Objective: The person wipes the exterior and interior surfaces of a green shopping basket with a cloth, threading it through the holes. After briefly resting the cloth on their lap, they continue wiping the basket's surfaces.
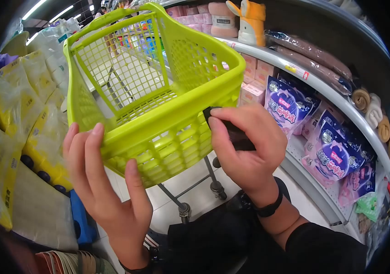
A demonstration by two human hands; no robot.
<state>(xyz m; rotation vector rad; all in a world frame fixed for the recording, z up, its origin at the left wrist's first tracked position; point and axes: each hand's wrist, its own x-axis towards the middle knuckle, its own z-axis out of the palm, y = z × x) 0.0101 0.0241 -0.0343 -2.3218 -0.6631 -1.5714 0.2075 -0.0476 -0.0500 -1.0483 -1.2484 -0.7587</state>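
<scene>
A lime-green plastic shopping cart [172,132] stands in front of me, and its basket looks empty. My left hand [108,182] is at the cart's near left corner, fingers apart and upright, holding nothing; whether its fingertips touch the rim cannot be told. At the right of the near side, my right hand [250,146] pinches a black object [207,112] between thumb and forefinger, against the cart's edge. More of something black shows behind those fingers, and what it is stays unclear.
Shelves [313,75] curve along the right, with purple packages [286,107], rolled towels [361,99] and an orange-and-white plush item [251,23]. Yellow plastic-wrapped goods [44,132] line the left. Cart wheels [184,211] rest on the tiled floor.
</scene>
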